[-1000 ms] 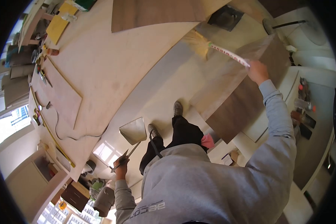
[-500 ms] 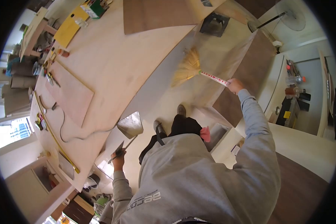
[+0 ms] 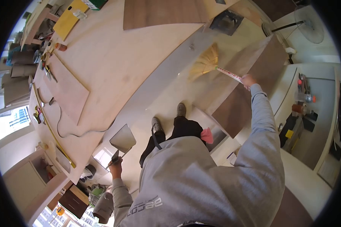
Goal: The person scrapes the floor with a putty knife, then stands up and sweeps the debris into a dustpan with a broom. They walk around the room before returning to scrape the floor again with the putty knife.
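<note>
My right hand (image 3: 249,80) is closed around the pink and white lettered handle of a straw broom (image 3: 206,63). The fan of yellow bristles is over the floor, between the large tabletop and a brown wood-grain panel box. On the other side, my left hand (image 3: 116,164) grips the thin handle of a metal dustpan (image 3: 123,138). Its pan hangs beside the table edge, left of my shoes. A dark flat piece (image 3: 115,156) shows at the same fingers. Further along the floor, a small bit of debris (image 3: 191,46) lies near the bristles.
The wooden tabletop (image 3: 113,68) fills the left, holding a thin board (image 3: 67,89), pliers, a cable and a yellow strip (image 3: 53,130). The brown panel box (image 3: 250,87) stands right. An open drawer (image 3: 310,113) holds bottles and tools. A standing fan (image 3: 310,26) is at far right.
The broom and my right hand have moved to the right and a little farther from my shoes. My left hand and the dustpan have shifted down and left. The camera view has turned slightly.
</note>
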A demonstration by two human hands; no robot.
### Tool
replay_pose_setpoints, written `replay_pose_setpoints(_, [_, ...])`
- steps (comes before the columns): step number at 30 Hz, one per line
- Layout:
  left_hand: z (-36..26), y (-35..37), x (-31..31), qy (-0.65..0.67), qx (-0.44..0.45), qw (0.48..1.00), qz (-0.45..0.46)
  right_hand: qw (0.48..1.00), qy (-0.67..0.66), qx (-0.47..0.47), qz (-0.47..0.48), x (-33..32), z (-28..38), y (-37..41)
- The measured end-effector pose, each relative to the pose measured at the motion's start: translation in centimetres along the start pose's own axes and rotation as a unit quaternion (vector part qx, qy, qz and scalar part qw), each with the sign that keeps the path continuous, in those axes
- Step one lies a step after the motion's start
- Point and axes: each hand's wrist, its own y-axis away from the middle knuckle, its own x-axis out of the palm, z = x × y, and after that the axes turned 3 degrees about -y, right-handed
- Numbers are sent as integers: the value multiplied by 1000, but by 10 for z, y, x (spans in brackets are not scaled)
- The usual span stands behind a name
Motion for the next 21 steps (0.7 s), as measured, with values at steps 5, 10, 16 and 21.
replay_pose_setpoints(5, [-41,10,9,-166,67,983,33,950,255,-75,-166,-3,-6,-60])
replay_pose_setpoints(10, [-94,1,16,-96,-3,994,62,907,334,1,-255,-5,11,-69])
replay_pose_setpoints(16, [-158,-19,36,-115,82,989,53,889,266,-30,-372,-10,-10,-40])
replay_pose_setpoints(21, [-157,-44,62,-84,204,971,94,883,169,-164,-406,31,15,42])
